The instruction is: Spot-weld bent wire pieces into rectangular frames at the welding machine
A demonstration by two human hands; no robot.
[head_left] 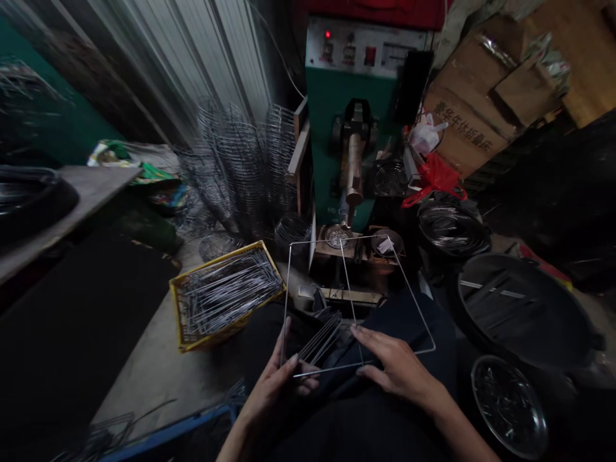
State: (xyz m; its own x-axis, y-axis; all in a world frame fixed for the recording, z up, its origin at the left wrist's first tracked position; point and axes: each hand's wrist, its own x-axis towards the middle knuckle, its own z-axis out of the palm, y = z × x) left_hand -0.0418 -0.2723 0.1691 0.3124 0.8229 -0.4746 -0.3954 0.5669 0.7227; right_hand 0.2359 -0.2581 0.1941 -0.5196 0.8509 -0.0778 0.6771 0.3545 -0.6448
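A rectangular metal wire frame [348,280] with a crossing middle wire is held over my lap, tilted, its far edge near the green machine. My left hand [278,372] grips its near left corner between thumb and fingers. My right hand [397,366] holds the near end of the middle wire, thumb below and fingers on top, close to the front bar. Beside my left fingers lies a bundle of thin straight wires [320,340]; whether that hand also holds them, I cannot tell.
A green machine [322,122] with a copper-coloured arm [353,163] stands ahead. At left are a yellow crate [176,314] of wire rods and stacked wire baskets [235,160]. Black basins [529,308] and a clear round tray [510,407] sit at right, cardboard boxes [471,96] behind.
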